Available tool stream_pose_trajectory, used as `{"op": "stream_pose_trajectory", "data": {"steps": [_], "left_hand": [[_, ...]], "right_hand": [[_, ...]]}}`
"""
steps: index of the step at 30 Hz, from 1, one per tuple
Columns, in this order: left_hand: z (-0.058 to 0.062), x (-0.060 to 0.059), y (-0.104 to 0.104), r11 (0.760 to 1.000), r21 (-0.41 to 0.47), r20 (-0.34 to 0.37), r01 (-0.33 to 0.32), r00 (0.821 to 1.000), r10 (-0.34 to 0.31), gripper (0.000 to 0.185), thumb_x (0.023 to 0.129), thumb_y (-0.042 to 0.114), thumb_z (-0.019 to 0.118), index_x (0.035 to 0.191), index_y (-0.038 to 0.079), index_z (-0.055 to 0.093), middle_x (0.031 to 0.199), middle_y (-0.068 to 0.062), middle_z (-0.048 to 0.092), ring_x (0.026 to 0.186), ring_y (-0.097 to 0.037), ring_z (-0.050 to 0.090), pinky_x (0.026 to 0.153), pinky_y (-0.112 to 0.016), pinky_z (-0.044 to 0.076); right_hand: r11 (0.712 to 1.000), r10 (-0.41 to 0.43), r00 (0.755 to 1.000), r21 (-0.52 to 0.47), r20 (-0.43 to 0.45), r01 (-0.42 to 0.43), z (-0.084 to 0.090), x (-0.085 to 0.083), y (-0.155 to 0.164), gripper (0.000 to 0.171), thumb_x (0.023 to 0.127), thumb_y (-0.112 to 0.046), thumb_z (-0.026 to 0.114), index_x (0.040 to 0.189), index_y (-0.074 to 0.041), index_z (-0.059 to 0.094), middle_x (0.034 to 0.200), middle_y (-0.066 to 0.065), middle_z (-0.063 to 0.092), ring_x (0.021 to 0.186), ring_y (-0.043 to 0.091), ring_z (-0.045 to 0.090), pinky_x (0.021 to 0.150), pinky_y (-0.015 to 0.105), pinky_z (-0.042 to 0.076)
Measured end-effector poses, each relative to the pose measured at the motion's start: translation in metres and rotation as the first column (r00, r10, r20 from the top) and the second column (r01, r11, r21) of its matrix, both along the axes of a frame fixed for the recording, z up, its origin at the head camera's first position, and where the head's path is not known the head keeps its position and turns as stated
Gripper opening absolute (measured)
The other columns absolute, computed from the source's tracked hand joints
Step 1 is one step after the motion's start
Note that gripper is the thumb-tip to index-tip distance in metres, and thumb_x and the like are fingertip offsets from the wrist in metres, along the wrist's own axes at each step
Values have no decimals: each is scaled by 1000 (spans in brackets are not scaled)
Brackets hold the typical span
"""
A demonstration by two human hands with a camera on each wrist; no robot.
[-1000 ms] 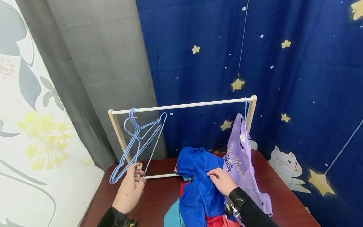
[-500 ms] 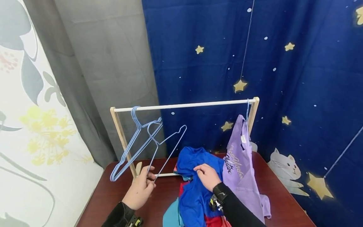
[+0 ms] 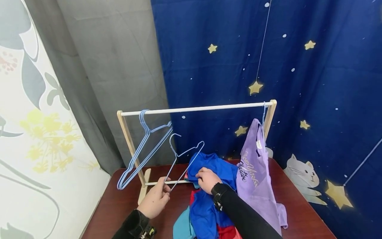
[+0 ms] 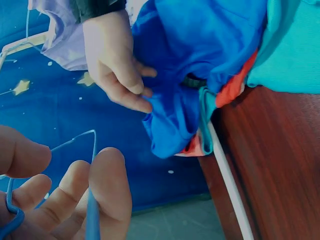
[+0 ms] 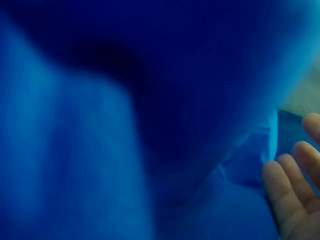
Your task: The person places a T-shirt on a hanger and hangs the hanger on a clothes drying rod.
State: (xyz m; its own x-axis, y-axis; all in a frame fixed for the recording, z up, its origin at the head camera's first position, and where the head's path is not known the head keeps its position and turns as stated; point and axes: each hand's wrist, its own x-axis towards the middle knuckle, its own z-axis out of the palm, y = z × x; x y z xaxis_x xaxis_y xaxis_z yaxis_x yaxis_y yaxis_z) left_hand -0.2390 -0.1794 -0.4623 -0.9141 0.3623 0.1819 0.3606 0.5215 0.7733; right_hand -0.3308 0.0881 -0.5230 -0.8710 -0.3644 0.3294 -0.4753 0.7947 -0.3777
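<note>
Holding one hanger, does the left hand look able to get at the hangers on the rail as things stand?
Probably not without freeing itself: the left hand pinches a blue hanger. The hung hangers on the rail are up to its left, with nothing between.

Our left hand [image 3: 156, 198] pinching a blue wire hanger [image 3: 183, 159], our right hand [image 3: 206, 179] gripping the blue shirt [image 3: 209, 199], purple shirt [image 3: 255, 179] hanging on the rack [image 3: 197, 108], brown tabletop [image 3: 119, 205]
</note>
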Motion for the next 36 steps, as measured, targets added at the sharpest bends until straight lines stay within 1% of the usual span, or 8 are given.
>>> {"op": "stream_pose_trajectory", "data": {"steps": [7, 13, 18, 21, 24, 27, 30, 36], "left_hand": [[-5, -4, 5, 997, -81, 26, 4, 1000, -2, 42, 96, 1, 56, 135, 3, 42, 96, -4, 57, 66, -14, 56, 59, -30, 49], [-5, -6, 7, 993, -116, 47, -8, 999, 14, 42, 95, 1, 57, 135, 3, 42, 95, -3, 56, 68, -16, 54, 63, -30, 48], [-5, -5, 7, 993, -119, 61, -5, 998, 12, 43, 95, 1, 58, 136, 2, 42, 95, -3, 56, 68, -16, 54, 62, -30, 48], [-5, -4, 6, 994, -109, 61, -7, 998, 14, 44, 96, 0, 57, 136, 1, 42, 95, -3, 56, 69, -17, 54, 63, -30, 48], [-5, -4, 5, 995, -97, 65, -7, 998, 13, 44, 96, 1, 57, 137, 1, 41, 95, -3, 56, 68, -17, 55, 62, -30, 48], [-6, -4, 3, 995, -95, 63, -13, 998, 19, 44, 97, 2, 59, 137, 2, 41, 95, -3, 57, 67, -16, 55, 62, -30, 48], [-6, -4, 2, 995, -93, 49, -20, 998, 24, 43, 97, 3, 59, 136, 3, 41, 94, -2, 57, 66, -14, 56, 61, -29, 49], [-6, -2, 2, 997, -73, 6, -7, 1000, 8, 41, 98, 4, 60, 135, 4, 42, 94, -1, 59, 68, -11, 57, 63, -28, 49]], "right_hand": [[977, 70, 994, 208, -80, -52, -14, -10, -5, 23, 86, -15, 71, 107, -11, 80, 133, 11, 61, 128, 32, 51, 102, 46, 46], [955, 57, 998, 293, -13, -51, -23, -11, -7, 27, 83, -20, 75, 108, -13, 79, 141, 10, 56, 135, 36, 44, 100, 54, 44], [952, 20, 999, 305, 44, -33, -26, -11, -10, 44, 85, -23, 74, 127, -9, 70, 145, 8, 55, 135, 34, 44, 102, 54, 42], [970, 24, 999, 240, 28, -30, -26, -13, -9, 49, 86, -21, 71, 132, -5, 65, 140, 10, 58, 130, 34, 49, 101, 52, 44], [993, 45, 998, 106, -39, -41, -20, -16, -5, 43, 86, -14, 69, 127, 0, 67, 130, 14, 64, 120, 36, 57, 98, 51, 46], [999, 14, 993, -40, -117, -18, -12, -20, 0, 33, 88, -9, 68, 119, 1, 71, 120, 14, 69, 113, 36, 63, 97, 48, 48], [981, -100, 985, -180, -142, 74, -1, -25, 4, 25, 91, -10, 69, 114, -4, 75, 115, 10, 72, 111, 32, 65, 97, 46, 48], [903, -306, 946, -346, -107, 253, 17, -32, 17, 19, 94, -16, 72, 111, -9, 78, 112, 7, 73, 109, 29, 67, 96, 45, 50]]}}
